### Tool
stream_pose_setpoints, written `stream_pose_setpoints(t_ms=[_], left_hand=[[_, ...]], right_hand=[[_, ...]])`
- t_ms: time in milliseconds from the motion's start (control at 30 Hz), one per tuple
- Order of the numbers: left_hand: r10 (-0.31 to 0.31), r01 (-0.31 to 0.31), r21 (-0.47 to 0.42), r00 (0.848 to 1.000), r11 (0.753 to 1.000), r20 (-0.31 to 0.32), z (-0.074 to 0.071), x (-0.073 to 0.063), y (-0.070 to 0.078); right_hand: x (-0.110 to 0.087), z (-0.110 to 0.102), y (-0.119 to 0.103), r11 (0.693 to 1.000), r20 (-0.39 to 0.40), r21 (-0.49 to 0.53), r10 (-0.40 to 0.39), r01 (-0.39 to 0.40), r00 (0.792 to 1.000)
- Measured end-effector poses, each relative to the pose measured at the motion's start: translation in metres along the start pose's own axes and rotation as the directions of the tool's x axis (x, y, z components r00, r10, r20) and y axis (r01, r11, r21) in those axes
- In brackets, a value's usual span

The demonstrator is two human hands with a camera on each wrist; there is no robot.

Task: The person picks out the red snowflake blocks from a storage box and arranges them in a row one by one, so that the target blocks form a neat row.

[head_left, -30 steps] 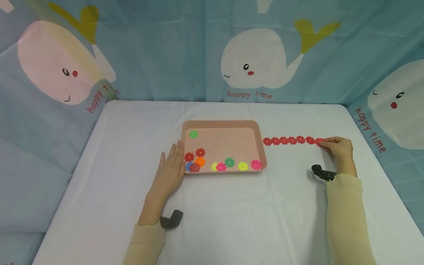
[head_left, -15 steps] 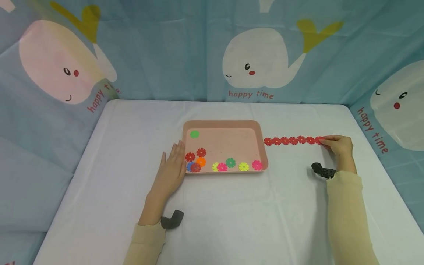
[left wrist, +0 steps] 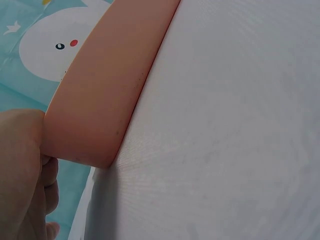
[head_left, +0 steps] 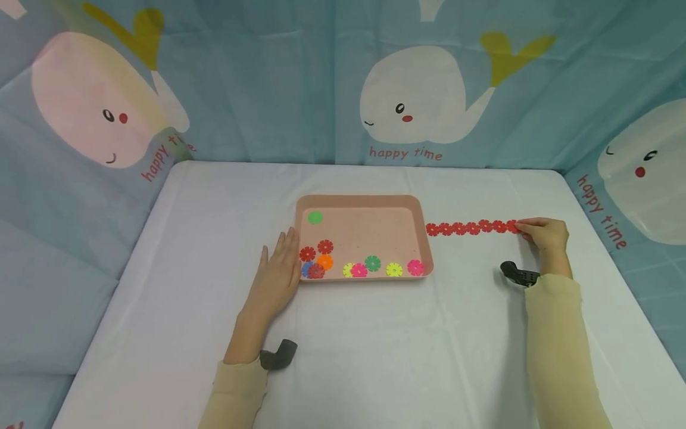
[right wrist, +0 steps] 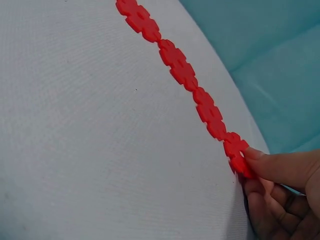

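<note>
Seven red notched discs lie in a row of red discs [head_left: 472, 228] on the counter, running out from the tray's 3 o'clock side; whether its near end touches the tray I can't tell. The right hand [head_left: 546, 234] pinches the outermost disc at the row's 3 o'clock end, thumb on top. The discs look like thin plastic: light, fairly stiff, probably a little slick, and hard to break. Neighbours meet edge to edge, perhaps hooked by their notches, so I'd expect the row to bend or part at those joints. The rim of an end disc seems the best hold, thumb above and finger beneath.

The tray [head_left: 364, 201], shallow and peach-coloured, looks rigid and light enough to slide if knocked. Its side walls are the natural place to steady it, and the left hand [head_left: 273, 274] lies along its 8 to 9 o'clock side, fingers straight. Inside, a bright green disc [head_left: 315, 218] sits near 10 o'clock, an orange disc [head_left: 324, 262] belongs to the cluster around 8, and others line the edge towards 4.

Beyond the right hand, the counter's edge runs fairly close at 2 to 3 o'clock. Towards 5 and 6, the white cloth [head_left: 375, 351] gives broader room. The whale-printed curtain [head_left: 268, 107] bounds the counter at 12.
</note>
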State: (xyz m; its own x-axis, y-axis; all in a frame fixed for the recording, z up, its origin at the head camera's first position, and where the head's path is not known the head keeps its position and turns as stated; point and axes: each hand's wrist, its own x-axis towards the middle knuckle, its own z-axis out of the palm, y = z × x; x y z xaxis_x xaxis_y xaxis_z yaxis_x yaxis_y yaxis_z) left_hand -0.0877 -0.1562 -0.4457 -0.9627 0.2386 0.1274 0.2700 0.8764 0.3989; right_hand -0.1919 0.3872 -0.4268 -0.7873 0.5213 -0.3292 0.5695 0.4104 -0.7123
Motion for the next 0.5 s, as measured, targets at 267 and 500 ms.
stream_pose_setpoints(t_ms=[267,500], left_hand=[[-0.006,0.006,-0.005,1.000,1.000,0.004,0.000,0.000,0.001],[-0.003,0.003,-0.001,1.000,1.000,0.008,0.000,0.000,0.000]], right_hand=[[0.001,-0.007,0.006,0.995,0.087,0.104,-0.020,0.011,0.996],[0.000,-0.011,0.007,0.984,0.165,0.178,-0.040,0.010,0.986]])
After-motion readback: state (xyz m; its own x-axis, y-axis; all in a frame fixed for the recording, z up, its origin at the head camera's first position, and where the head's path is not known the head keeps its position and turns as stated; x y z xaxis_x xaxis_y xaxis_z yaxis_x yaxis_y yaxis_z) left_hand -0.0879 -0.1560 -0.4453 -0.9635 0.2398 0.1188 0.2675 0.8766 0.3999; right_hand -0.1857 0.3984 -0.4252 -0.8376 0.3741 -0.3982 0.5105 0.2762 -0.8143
